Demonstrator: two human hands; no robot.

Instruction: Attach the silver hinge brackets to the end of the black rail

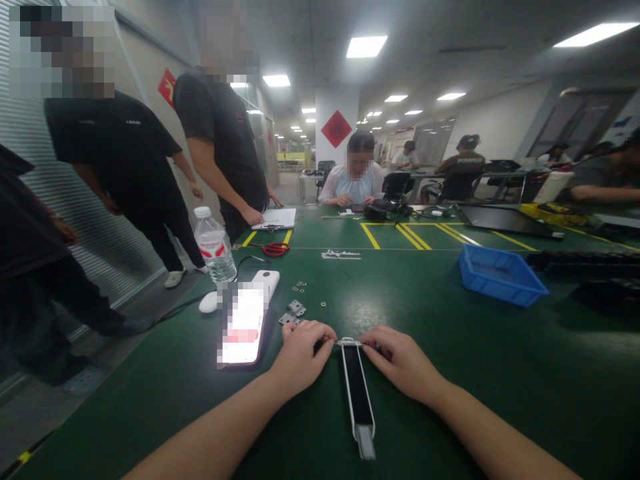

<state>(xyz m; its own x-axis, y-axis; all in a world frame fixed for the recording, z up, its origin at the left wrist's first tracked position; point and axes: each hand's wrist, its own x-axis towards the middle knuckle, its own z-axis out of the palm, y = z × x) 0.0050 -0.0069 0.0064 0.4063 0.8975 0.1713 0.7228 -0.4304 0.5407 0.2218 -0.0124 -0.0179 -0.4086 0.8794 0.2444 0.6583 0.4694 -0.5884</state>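
A long, narrow white-framed strip with a black face (pixel 357 383) lies on the green table in front of me. At its far end a thin metal crosspiece (pixel 349 343) sticks out to both sides. My left hand (pixel 306 353) pinches the left end of this crosspiece between thumb and fingers. On the other side, my right hand (pixel 397 357) pinches its right end. A clear or grey flat tab (pixel 365 443) extends from the strip's near end. Grey metal hinge-like pieces (pixel 293 312) lie just beyond my left hand, with several small washer-like parts (pixel 299 287) farther off.
Left of my hands are a lit phone (pixel 243 325), a white mouse (pixel 209 303) and a water bottle (pixel 215 248). Red-handled scissors (pixel 276 249) lie farther back. A blue bin (pixel 501 275) sits at right. One person (pixel 353 180) sits opposite; others stand at left.
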